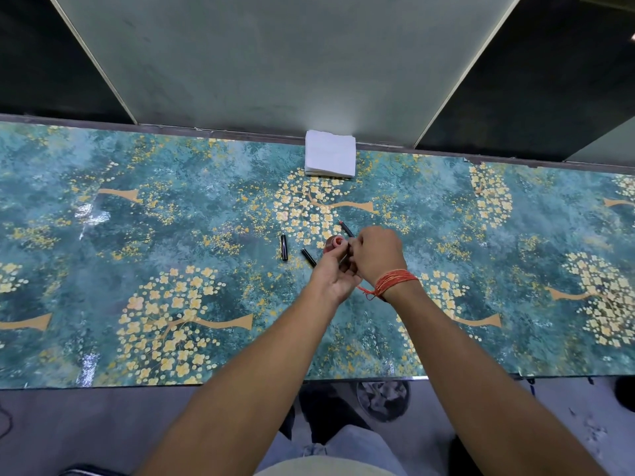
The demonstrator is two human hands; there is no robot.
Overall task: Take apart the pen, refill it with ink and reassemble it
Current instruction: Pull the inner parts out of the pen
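My left hand (335, 274) is palm-up over the middle of the table (103, 269), fingers curled round a small reddish ink bottle (334, 244) whose round mouth faces up and away from me. My right hand (376, 257) sits just to the right of it, touching the left, knuckles toward me and fingers bunched at the bottle's mouth. It is closed on something thin, but my own fingers hide what it is, so I cannot tell for certain. A band of red thread (391, 283) wraps my right wrist, one loose end hanging down to the left.

The pen lies in pieces around my hands. A thin dark part with a red tip (346, 229) pokes out from behind my right hand, slanting up and to the left on the far side. A short black piece (308, 257) lies on the table just left of my left hand, tilted, its near end hidden by my fingers. Further left, a little apart, the black cap (283, 247) lies nearly straight, pointing away from me.

At the far edge of the table, against the grey wall panel (275, 63), sits a square stack of white tissues (330, 153). Below the near edge, a bin (383, 400) stands on the floor.
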